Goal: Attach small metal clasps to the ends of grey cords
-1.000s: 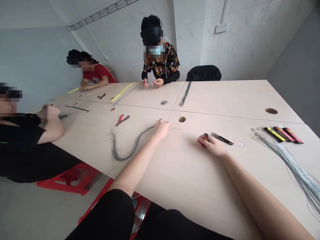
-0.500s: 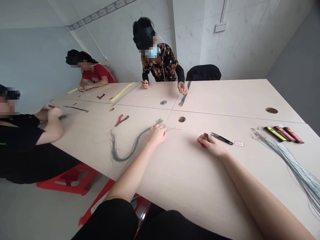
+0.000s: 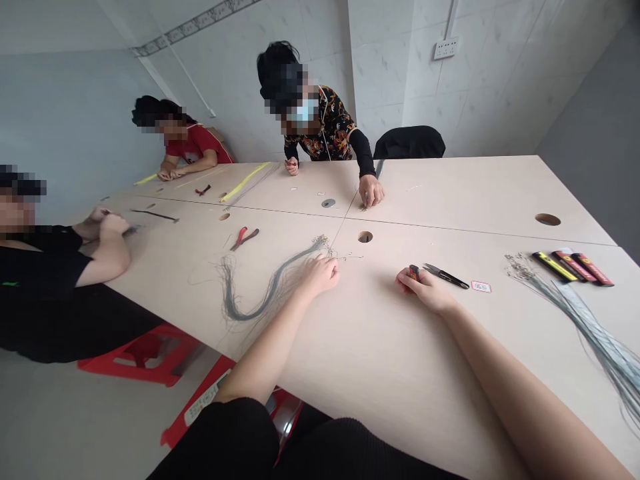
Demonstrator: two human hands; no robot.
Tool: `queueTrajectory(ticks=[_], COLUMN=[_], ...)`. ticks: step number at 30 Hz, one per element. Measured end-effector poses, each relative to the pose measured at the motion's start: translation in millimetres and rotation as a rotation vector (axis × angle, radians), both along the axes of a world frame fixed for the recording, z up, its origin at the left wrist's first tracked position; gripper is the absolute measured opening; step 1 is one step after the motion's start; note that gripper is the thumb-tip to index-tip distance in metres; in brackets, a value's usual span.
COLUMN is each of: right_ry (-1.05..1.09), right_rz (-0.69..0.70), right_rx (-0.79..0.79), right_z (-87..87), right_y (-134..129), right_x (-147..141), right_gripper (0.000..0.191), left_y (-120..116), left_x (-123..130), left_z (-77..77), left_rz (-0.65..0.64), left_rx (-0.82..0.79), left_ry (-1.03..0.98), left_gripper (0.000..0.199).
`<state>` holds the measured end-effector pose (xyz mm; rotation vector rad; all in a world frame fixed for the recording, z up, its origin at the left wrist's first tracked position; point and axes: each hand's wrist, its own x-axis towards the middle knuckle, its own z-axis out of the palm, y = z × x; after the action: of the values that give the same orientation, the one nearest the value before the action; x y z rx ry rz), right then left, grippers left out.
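My left hand (image 3: pixel 321 273) is closed, its fingers pinched together just above the table. Anything between the fingertips is too small to make out. Beside it lies a curved bundle of thin grey-green cords (image 3: pixel 273 293), with small gold-coloured bits at the upper end. A fine strand (image 3: pixel 349 257) runs along the table past my fingertips. My right hand (image 3: pixel 423 287) rests on the table, wrapped round a dark lighter (image 3: pixel 414 272). Right by that hand lie black thread snips (image 3: pixel 447 276) and a small red-edged label (image 3: pixel 481 287).
Three more lighters (image 3: pixel 573 267) and a second cord bundle (image 3: pixel 575 313) lie at the right. Red-handled pliers (image 3: pixel 245 239) lie left of centre. The table has round holes (image 3: pixel 365 237). Across it a masked person (image 3: pixel 320 127) reaches toward cords; two others sit at the left.
My left hand has drawn slightly down and right, off the cord bundle's end. My right hand keeps its hold on the lighter. The person opposite has lowered a hand to the cords.
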<state>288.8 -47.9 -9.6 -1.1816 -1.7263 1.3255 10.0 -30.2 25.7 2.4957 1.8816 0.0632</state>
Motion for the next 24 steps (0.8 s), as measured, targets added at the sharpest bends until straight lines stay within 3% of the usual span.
queueTrajectory(ticks=[6,11,24], right_ry=[-0.011,-0.019,0.009], right_rz=[0.006,0.009,0.006], right_rx=[-0.008,-0.007,-0.004], right_z=[-1.1,-2.6,2.9], right_y=[0.4,1.2,-0.6], right_x=[0.7,1.1,-1.0], right_gripper=[0.036,0.035,0.034], left_y=[-2.1,6.0,12.4], left_x=[11.9,17.4,11.3], left_z=[-6.3,-9.5,3.5], left_rz=[0.059,0.147,0.212], left_rx=[0.038,0.000,-0.061], left_ry=[0.042,0.005,0.097], left_gripper=[0.026,0.023,0.023])
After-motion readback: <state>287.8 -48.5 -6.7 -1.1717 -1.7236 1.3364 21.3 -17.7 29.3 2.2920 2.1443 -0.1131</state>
